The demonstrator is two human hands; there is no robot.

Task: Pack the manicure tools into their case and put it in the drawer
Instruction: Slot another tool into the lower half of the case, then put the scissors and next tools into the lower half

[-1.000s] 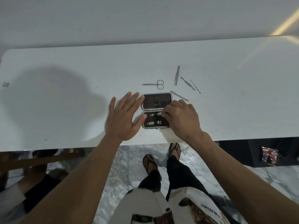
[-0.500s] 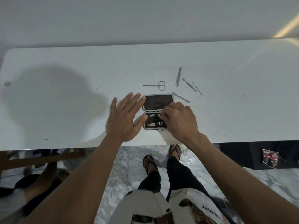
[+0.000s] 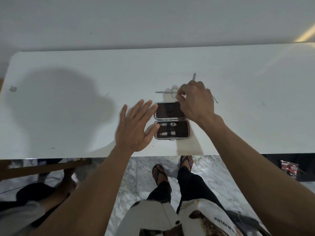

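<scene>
The manicure case [image 3: 183, 132] lies open near the white table's front edge, its dark lid half [image 3: 167, 111] on the far side. Two nail clippers [image 3: 168, 124] [image 3: 167, 133] sit strapped in the near half. My left hand [image 3: 134, 126] rests flat on the table, fingers spread, with fingertips and thumb touching the case's left edge. My right hand [image 3: 196, 103] reaches over the lid, its fingers pinched on the handle rings of the small scissors [image 3: 164, 92], which lie flat behind the case. A slim tool [image 3: 194, 76] and a thin probe [image 3: 215, 99] poke out from behind that hand.
The white table [image 3: 68, 116] stands against a pale wall. Under its front edge are my sandalled feet on marble floor. Someone sits low at the left [image 3: 34, 200] beside a wooden bar [image 3: 44, 167]. A red packet [image 3: 289, 169] lies on a dark surface at the right.
My right hand has left the lower half of the case and moved up to the scissors behind the lid. The second clipper now sits uncovered in the case. My left hand has stayed put.
</scene>
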